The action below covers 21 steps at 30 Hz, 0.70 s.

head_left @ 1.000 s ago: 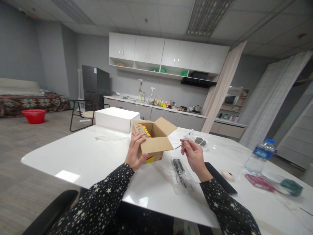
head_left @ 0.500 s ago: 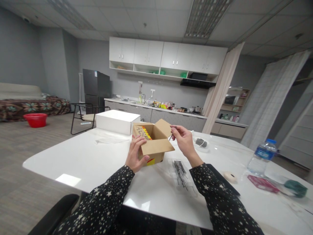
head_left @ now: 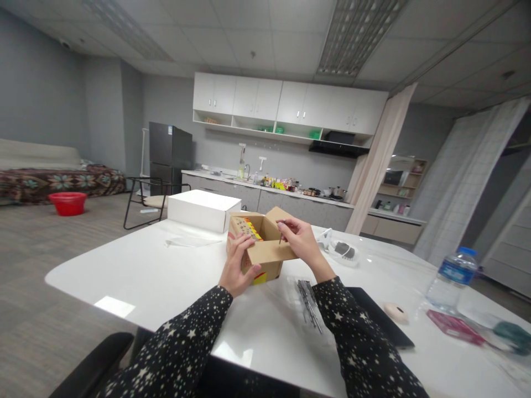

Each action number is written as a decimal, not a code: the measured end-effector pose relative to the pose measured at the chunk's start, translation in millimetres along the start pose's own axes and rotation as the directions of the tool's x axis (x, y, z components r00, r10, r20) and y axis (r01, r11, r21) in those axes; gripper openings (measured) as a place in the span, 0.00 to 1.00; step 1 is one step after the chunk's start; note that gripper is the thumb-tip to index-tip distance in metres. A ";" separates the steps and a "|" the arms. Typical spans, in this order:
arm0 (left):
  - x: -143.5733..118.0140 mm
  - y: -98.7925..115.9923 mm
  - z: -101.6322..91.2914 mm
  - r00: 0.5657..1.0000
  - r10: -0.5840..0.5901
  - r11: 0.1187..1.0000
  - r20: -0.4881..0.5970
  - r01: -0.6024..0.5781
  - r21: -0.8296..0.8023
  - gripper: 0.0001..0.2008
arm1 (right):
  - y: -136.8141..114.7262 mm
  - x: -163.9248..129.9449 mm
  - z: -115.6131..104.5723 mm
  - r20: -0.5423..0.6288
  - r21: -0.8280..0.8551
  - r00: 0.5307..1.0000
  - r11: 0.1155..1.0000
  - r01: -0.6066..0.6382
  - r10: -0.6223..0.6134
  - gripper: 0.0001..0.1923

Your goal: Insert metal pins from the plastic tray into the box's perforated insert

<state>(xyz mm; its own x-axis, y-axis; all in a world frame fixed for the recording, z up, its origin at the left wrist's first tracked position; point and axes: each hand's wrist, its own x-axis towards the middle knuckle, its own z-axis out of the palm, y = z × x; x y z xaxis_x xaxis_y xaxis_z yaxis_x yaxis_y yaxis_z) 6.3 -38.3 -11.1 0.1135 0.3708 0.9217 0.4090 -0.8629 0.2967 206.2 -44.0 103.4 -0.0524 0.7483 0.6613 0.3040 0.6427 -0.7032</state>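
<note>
A small open cardboard box point(head_left: 265, 251) with red and yellow markings stands on the white table point(head_left: 157, 265). My left hand point(head_left: 237, 264) grips the box's near left corner. My right hand point(head_left: 301, 239) hovers over the open box, pinching a thin dark metal pin point(head_left: 281, 231) that points down into it. A clear plastic sleeve with several more dark pins point(head_left: 310, 297) lies on the table just right of the box, beside my right forearm.
A white closed box point(head_left: 203, 210) sits behind the cardboard box. A black flat case point(head_left: 375, 315), a round beige object point(head_left: 396, 312), a water bottle point(head_left: 451, 273), a pink packet point(head_left: 454, 326) and a white dish point(head_left: 342, 251) lie to the right. A black chair stands beyond the table.
My right hand has carried the pin from the table's right side up and left over the open box, turning it point down. My left hand stays on the box.
</note>
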 end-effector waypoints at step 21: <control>8.7 -11.7 6.8 0.978 0.206 0.969 -0.005 -0.204 0.137 0.17 | 3.5 -2.2 -0.5 -0.023 -0.054 0.997 0.996 0.071 -0.072 0.22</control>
<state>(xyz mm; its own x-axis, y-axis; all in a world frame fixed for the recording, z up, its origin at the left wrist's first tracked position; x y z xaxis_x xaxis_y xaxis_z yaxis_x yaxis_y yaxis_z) 8.7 -22.6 -8.2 0.1906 0.1829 0.9645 0.4970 -0.8652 0.0659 207.8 -43.5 99.6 -0.0522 0.6960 0.7161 0.3505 0.6843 -0.6395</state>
